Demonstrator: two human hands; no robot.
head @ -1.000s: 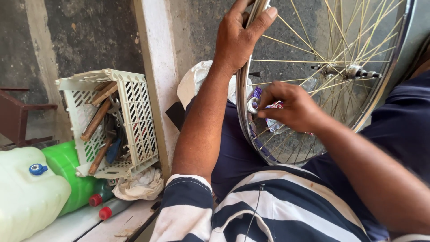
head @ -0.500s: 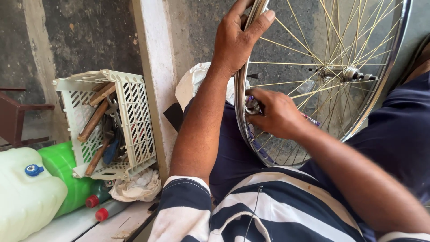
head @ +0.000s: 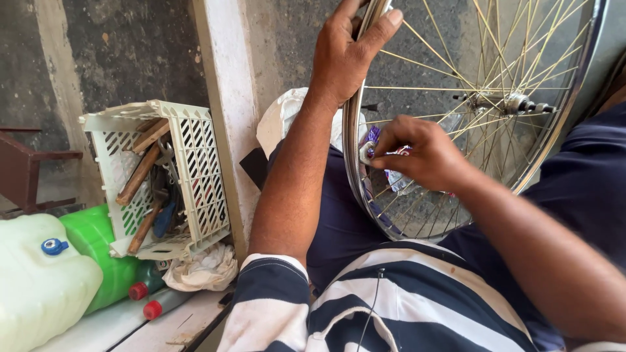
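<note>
Far left: white jerrycan (head: 39,287), green bottle (head: 104,261), white crate (head: 163,176) of tools. Centre: left hand (head: 349,52) clamped around wheel rim (head: 352,163) at its top edge. Right: right hand (head: 417,153) pinching small tool at the rim — open spokes (head: 495,58) beyond.

right hand (head: 424,156) | back up from rim (head: 355,169) edge | purple-and-white packet (head: 385,146) showing again at fingers

White plastic crate (head: 195,169) holds wooden-handled tools (head: 139,175); crumpled white rag (head: 203,268) lies just below the crate; green bottle (head: 104,261) and white jerrycan (head: 42,287) sit to its lower left.
</note>
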